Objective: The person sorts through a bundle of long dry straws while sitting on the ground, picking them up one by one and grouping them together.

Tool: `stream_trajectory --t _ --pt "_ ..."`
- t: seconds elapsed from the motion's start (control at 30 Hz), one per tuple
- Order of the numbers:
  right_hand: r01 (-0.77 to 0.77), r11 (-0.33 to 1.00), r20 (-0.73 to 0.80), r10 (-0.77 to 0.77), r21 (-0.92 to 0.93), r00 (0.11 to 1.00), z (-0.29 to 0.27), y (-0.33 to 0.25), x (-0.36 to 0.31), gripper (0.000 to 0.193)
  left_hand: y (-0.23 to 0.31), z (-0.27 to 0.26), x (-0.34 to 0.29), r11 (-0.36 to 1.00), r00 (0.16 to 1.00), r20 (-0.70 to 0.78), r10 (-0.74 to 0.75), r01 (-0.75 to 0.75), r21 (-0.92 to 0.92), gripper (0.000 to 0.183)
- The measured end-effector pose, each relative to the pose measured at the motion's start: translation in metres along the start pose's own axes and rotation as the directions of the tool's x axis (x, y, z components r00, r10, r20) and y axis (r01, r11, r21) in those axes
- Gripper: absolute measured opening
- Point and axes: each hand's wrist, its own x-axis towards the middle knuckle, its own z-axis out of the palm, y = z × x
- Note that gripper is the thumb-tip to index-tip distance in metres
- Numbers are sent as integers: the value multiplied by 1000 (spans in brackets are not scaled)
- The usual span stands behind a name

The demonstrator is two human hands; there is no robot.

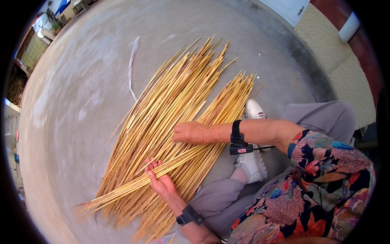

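Two heaps of long, dry yellow stalks with brushy brown ends lie side by side on the ground: a larger left heap (162,97) and a smaller right heap (229,103). My left hand (162,185), palm up, holds a thin bundle of stalks (126,188) slanting across both heaps, brushy ends toward the lower left. Over the larger heap, my right hand (191,132) is closed, knuckles up, its fingertips down among the stalks. Whatever those fingers pinch is hidden beneath the hand.
A pale strip of plastic (132,67) lies on the concrete floor (77,97) beyond the heaps. My white shoes (252,168) are close by the smaller heap. A white door (288,10) and a tiled wall (337,57) stand at the upper right.
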Motion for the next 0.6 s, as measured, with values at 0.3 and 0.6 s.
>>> stream_trajectory --t 0.3,0.6 --pt "-159 980 40 155 117 987 18 -11 -1 10 -2 -2 2 996 997 -67 45 -49 -69 31" --pt "-191 974 194 165 122 967 14 -16 1 17 0 0 -2 993 1000 -18 -2 0 -116 23"
